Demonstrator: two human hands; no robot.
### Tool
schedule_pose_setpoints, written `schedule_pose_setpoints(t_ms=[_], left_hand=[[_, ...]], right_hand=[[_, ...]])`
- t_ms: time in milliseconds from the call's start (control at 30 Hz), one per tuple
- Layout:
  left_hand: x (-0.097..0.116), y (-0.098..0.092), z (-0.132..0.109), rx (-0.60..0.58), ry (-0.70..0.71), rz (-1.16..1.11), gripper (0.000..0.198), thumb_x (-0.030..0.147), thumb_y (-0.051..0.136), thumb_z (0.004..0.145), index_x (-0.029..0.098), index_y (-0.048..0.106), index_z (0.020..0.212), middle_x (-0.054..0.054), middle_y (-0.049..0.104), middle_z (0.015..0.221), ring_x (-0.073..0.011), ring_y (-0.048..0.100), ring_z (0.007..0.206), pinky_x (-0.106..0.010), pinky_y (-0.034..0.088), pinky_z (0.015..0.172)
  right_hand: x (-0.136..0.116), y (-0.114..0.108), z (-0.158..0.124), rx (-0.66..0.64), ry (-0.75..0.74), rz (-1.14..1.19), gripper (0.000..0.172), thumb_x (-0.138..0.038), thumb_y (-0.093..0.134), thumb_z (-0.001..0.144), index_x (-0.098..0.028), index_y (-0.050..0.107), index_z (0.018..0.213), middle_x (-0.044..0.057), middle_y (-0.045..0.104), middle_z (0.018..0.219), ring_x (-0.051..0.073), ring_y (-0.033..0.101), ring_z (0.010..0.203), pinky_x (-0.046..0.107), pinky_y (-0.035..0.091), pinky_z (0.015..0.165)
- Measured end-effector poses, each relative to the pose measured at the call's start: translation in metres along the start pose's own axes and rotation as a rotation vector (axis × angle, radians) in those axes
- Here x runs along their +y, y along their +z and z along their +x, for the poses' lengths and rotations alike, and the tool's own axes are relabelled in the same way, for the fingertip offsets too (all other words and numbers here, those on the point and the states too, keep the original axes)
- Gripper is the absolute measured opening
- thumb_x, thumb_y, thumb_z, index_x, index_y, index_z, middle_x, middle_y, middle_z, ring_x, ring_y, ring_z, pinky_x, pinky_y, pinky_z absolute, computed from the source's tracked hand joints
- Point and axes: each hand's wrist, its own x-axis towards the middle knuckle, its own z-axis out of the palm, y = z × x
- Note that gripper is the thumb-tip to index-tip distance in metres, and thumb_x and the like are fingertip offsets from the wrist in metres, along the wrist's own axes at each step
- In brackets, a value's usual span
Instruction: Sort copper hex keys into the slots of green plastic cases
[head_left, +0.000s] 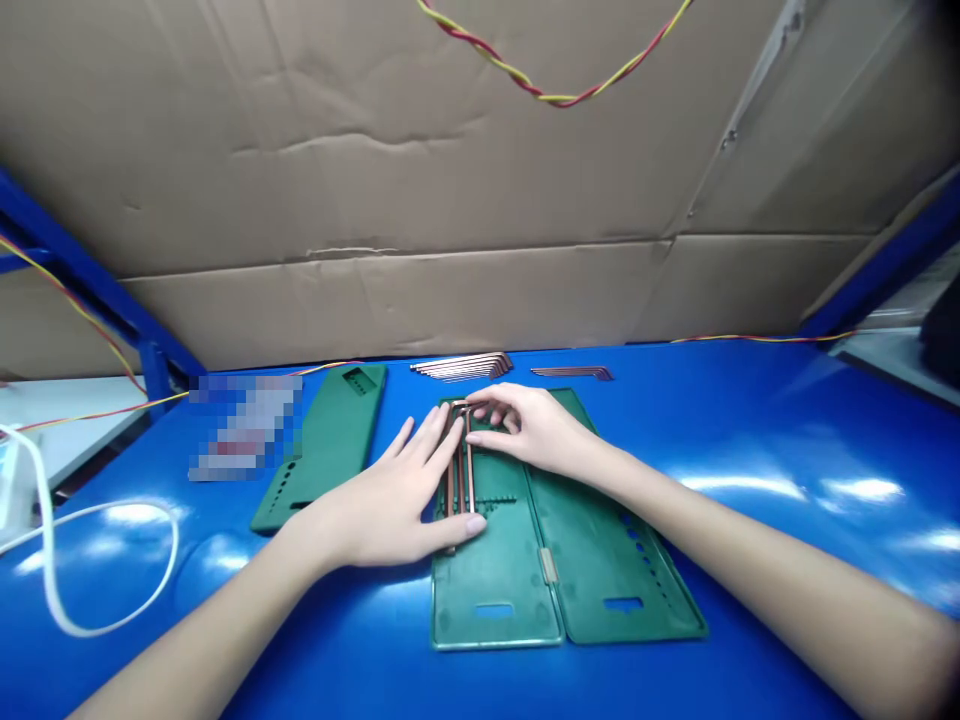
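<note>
I've got a green plastic case [517, 545] open flat on the blue tabletop [765, 420], two halves side by side, tan clip [549, 565] at the seam. Each half has a rectangular slot toward my end; right half also has a row of holes along its outer edge. Copper-colored L-shaped hex keys [471, 475] at the left half: at least three long shafts, roughly parallel, running lengthwise, short bends at the far end. Partly covered by my left hand [405, 495], so can't get an exact count. Bends sit right at my right hand's fingertips [472, 438]; can't tell if gripped.
</note>
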Motion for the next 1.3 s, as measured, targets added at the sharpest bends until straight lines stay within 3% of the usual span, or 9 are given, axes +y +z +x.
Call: schedule_pose_setpoints(t_ms=[100,167,367,600,900,1300], left_hand=[[0.001,-0.001,0.0,0.008,-0.004,-0.009,0.101,0.082,0.039,0.095,0.026,-0.01,0.163,-0.004,-0.019,0.165,-0.0405,-0.011,0.151,-0.059,0.012,0.124],[0.002,-0.001,-0.001,0.005,-0.007,-0.017,0.101,0.082,0.039,0.094,0.027,-0.01,0.163,-0.004,-0.02,0.165,-0.041,-0.011,0.151,-0.06,0.012,0.124],[0.005,-0.002,-0.001,-0.031,-0.053,-0.02,0.099,0.085,0.036,0.093,0.03,-0.008,0.163,-0.001,-0.025,0.163,-0.0401,-0.014,0.151,-0.061,0.011,0.123],[0.0,0.004,0.0,0.02,-0.016,-0.023,0.094,0.08,0.037,0.097,0.028,-0.005,0.163,-0.001,-0.023,0.164,-0.0362,-0.014,0.152,-0.056,0.007,0.125],[0.003,0.001,0.001,-0.01,-0.051,-0.053,0.095,0.081,0.037,0.096,0.03,-0.006,0.163,0.0,-0.024,0.164,-0.038,-0.015,0.151,-0.059,0.009,0.124],[0.003,0.004,0.004,-0.009,-0.047,-0.071,0.089,0.077,0.033,0.1,0.029,-0.006,0.163,0.0,-0.026,0.163,-0.0359,-0.022,0.149,-0.059,0.003,0.124]], right_hand=[[0.0,-0.002,0.0,0.057,-0.081,-0.122,0.018,-0.026,0.069,0.092,-0.018,0.073,0.108,0.006,0.072,0.095,0.018,0.067,0.082,0.032,0.054,0.077],[0.004,-0.003,0.0,0.073,-0.138,-0.166,0.015,-0.021,0.062,0.095,-0.019,0.075,0.102,0.008,0.071,0.097,0.019,0.067,0.086,0.034,0.055,0.081],[0.016,-0.003,0.0,0.034,-0.173,-0.197,0.028,-0.012,0.055,0.096,-0.021,0.078,0.109,0.01,0.068,0.102,0.02,0.067,0.09,0.036,0.056,0.086],[0.021,0.0,0.001,0.018,-0.232,-0.25,0.03,-0.016,0.053,0.098,-0.021,0.079,0.112,0.012,0.066,0.106,0.022,0.066,0.095,0.04,0.055,0.09],[0.026,-0.001,0.001,-0.024,-0.318,-0.283,0.033,-0.013,0.049,0.098,-0.017,0.076,0.118,0.013,0.066,0.109,0.022,0.065,0.101,0.039,0.055,0.094],[0.026,-0.004,-0.002,-0.07,-0.295,-0.278,0.047,-0.003,0.043,0.094,-0.019,0.069,0.131,0.013,0.062,0.114,0.023,0.061,0.105,0.041,0.053,0.098]])
